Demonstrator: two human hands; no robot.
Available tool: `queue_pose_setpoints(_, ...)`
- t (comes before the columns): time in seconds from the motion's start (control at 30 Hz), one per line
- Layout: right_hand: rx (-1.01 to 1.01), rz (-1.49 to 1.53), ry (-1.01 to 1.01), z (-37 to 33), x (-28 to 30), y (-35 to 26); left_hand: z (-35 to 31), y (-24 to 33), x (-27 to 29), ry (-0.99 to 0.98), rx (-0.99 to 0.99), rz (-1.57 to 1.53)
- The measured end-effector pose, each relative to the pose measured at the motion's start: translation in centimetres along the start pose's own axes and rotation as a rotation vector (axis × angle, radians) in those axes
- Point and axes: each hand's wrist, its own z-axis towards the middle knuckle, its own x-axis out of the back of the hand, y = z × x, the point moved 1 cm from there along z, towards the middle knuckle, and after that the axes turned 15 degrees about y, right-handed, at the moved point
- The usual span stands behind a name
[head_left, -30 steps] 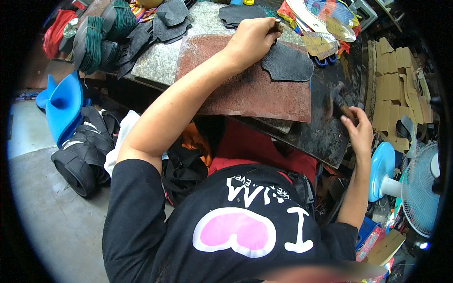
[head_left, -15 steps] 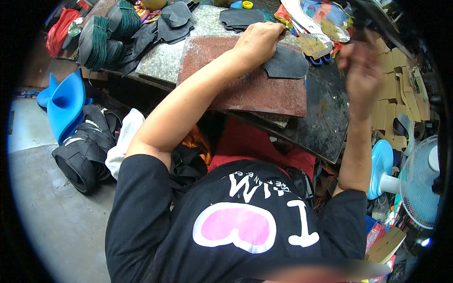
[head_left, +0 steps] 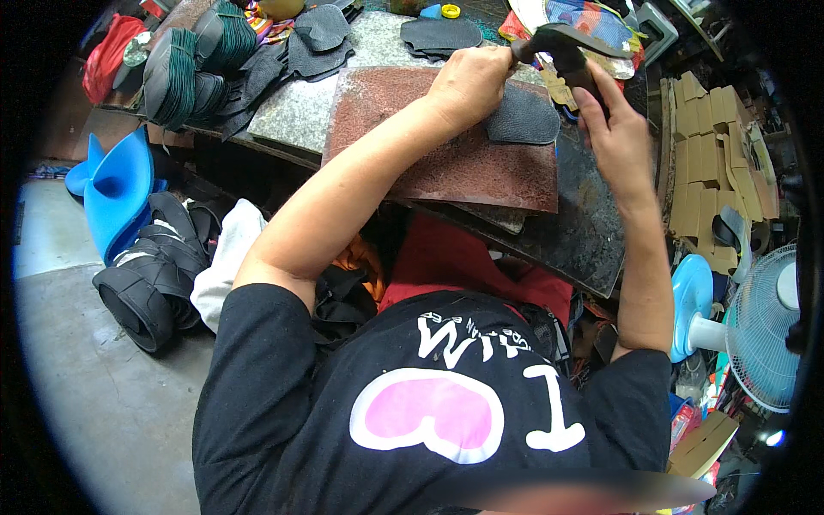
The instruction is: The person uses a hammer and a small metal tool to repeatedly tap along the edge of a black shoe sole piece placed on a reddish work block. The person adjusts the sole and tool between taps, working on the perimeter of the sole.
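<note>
By the left edge of the worktop, cord-tied bundles of dark pieces are standing. To their right, black leather pieces are lying in a loose pile, overlapping the left side of a grey slab. Next, a reddish-brown board is covering the slab's right part. The left hand is poising at the board's far edge, right of middle, its fingers closing tightly around a small tool, mostly hidden. Just beside it, a black leather piece is lying by the board's far right corner. Above that corner, a hammer is hanging in the air, its head near the left fist; whether they are touching, one cannot tell. Farthest right, the right hand is gripping its handle, fingers wrapping partly round.
</note>
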Motion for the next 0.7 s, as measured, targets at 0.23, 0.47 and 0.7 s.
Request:
queue_pose_setpoints(0.23,0.001,-0.182,-0.058,-1.8,-1.3,2.0,-1.4,-0.8,-0.1,0.103,0.09,-0.004)
queue_pose_setpoints(0.47,0.032,-0.261,-0.055,-2.9,-2.6,1.7,-1.6,-3.5,-0.7,0.42,1.042,-0.918)
queue_pose_setpoints(0.7,0.069,-0.217,-0.049,-2.9,-2.6,2.7,-1.8,-3.2,-1.4,0.105,0.783,-0.598)
